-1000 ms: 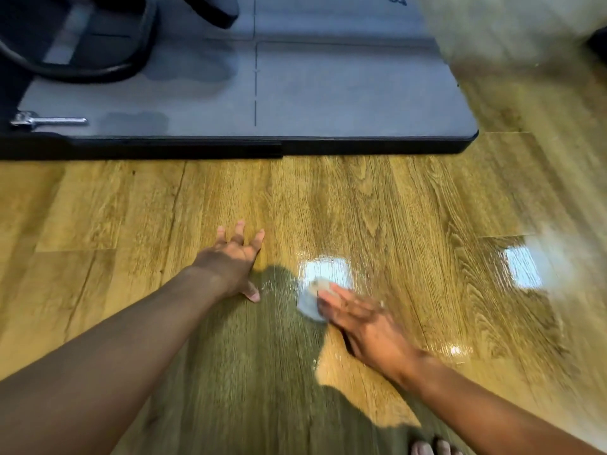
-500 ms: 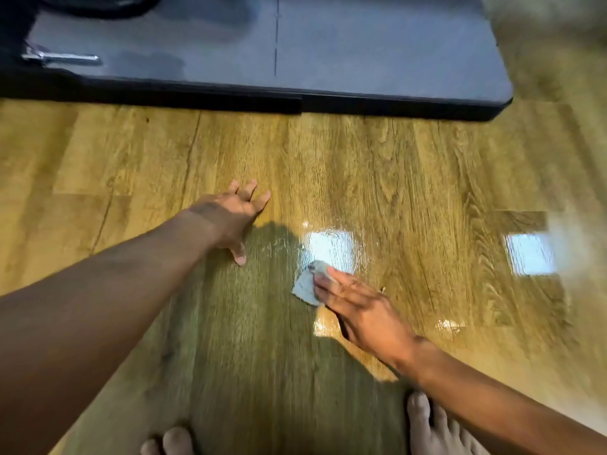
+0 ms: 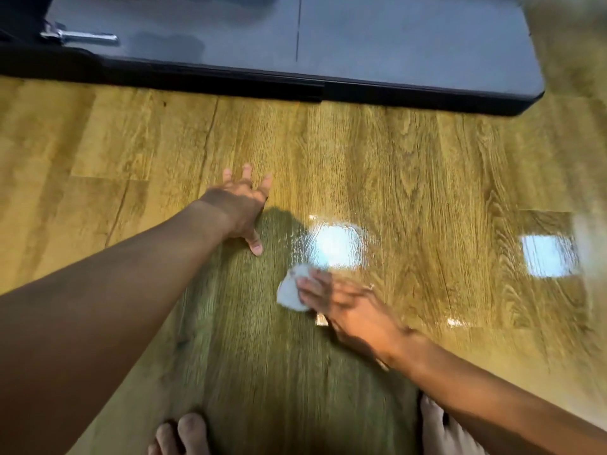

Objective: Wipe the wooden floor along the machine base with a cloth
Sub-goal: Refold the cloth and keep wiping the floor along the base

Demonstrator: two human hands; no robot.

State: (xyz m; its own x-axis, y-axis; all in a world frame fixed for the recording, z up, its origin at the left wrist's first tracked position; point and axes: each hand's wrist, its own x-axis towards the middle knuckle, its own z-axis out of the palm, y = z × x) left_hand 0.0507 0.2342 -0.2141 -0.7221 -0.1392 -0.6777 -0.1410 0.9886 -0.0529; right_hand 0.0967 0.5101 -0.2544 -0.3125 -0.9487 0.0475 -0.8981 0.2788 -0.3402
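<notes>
**Cloth down on the floor, a fair way out from the machine**

So the right hand (image 3: 348, 310) has its fingers laid out fairly straight on top of a small pale cloth (image 3: 290, 290), pressing it flat against the wooden floor (image 3: 427, 178). That hand is pretty blurry, so I can't tell what the thumb is doing. The cloth sticks out to the left of the fingertips, right at the edge of a bright patch of glare (image 3: 335, 244) on the boards, and a second patch of glare (image 3: 548, 256) sits off to the right.

The left hand (image 3: 241, 205) is planted palm down on the floor, fingers spread, near the cloth but not touching it.

The dark grey machine base (image 3: 394, 44) runs across the top, well apart from both hands, with a shiny metal pin (image 3: 78, 37) lying on its left end. Bare toes (image 3: 184, 431) show at the bottom edge.
</notes>
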